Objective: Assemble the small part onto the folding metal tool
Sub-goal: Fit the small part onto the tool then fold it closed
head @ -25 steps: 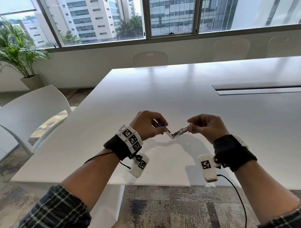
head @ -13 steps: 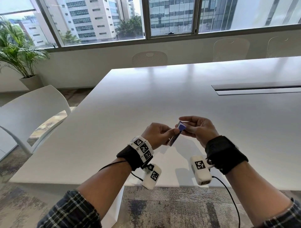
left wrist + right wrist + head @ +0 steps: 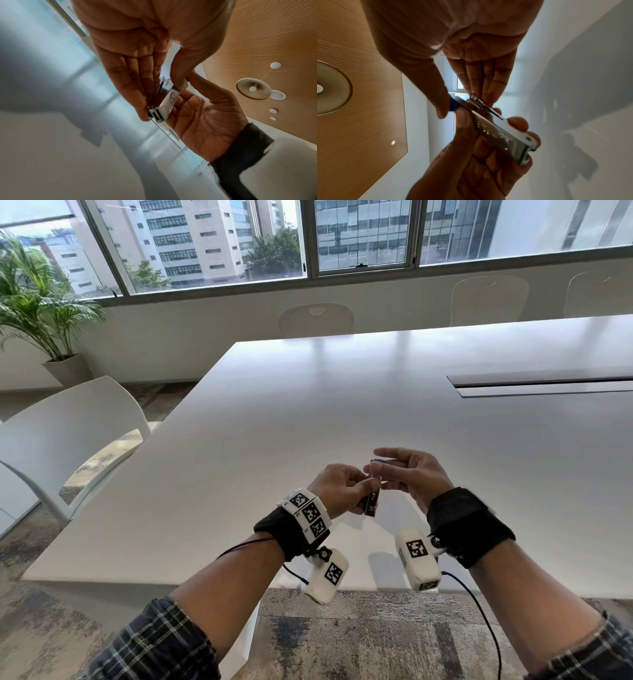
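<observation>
Above the near part of the white table [image 3: 342, 405], my left hand [image 3: 368, 486] grips the folding metal tool [image 3: 371, 503], a narrow silver bar held nearly upright. In the left wrist view the left thumb and fingers clamp the tool [image 3: 167, 102] from both sides. My right hand [image 3: 378, 470] meets the tool's upper end, its index finger stretched out. In the right wrist view the right hand [image 3: 464, 105] pinches the small blue part [image 3: 453, 104] at the top of the tool [image 3: 501, 134] between thumb and fingers. How the part sits on the tool is hidden.
A white chair [image 3: 68, 433] stands at the table's left corner and a potted palm [image 3: 37, 302] beyond it. A cable slot [image 3: 541, 385] lies in the tabletop at the far right. More chairs [image 3: 317, 318] line the far side under the windows.
One second ago the tool was spread out between my hands. The hands have since come together and drawn nearer to me, and the tool is now folded and nearly upright.
</observation>
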`<state>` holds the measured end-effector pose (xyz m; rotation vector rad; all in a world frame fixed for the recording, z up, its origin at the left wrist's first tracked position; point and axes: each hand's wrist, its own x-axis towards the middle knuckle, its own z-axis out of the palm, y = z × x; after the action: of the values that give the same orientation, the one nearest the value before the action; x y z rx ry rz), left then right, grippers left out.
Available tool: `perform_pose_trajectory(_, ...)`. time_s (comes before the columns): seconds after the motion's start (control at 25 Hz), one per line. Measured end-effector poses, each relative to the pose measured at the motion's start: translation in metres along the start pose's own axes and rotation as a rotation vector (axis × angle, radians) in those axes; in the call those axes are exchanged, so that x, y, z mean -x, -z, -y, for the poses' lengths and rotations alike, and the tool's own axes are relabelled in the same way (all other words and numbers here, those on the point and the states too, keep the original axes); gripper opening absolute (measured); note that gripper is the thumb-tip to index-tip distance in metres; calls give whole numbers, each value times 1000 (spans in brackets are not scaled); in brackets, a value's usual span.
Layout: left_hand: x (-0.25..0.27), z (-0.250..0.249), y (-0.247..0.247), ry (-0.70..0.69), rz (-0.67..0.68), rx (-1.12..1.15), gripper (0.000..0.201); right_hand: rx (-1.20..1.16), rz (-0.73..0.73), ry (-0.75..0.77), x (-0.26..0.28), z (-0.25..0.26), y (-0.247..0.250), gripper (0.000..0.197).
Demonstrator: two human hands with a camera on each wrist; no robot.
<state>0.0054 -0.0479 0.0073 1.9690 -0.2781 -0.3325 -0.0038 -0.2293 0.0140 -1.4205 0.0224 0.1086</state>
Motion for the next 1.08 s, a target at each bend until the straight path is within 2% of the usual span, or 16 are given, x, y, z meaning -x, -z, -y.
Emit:
perform_pose_trajectory(0.32,-1,5,-1,11,-49,-104,22,9,-39,3,-3,-7,-8,44)
perform_pose_trajectory(0.56,-3,4,2,154,-78,-146,31,272,-113,-85,-9,-16,-4,38)
perform_pose_trajectory(0.76,-6,5,-3,283,44,-149,32,393,-90,-227,-19,-28,-9,17)
perform_pose_trajectory(0.84,-8,7,-4,339,47,-150,37,436,-75,-260,-22,-32,-10,15)
perform_pose_trajectory(0.96,-11,10,-6,366,40,-162,39,475,-80,-260,-23,-37,-10,20)
perform_pose_trajectory(1.08,-14,10,-5,380,29,-163,36,482,-97,-240,-20,-35,-11,11)
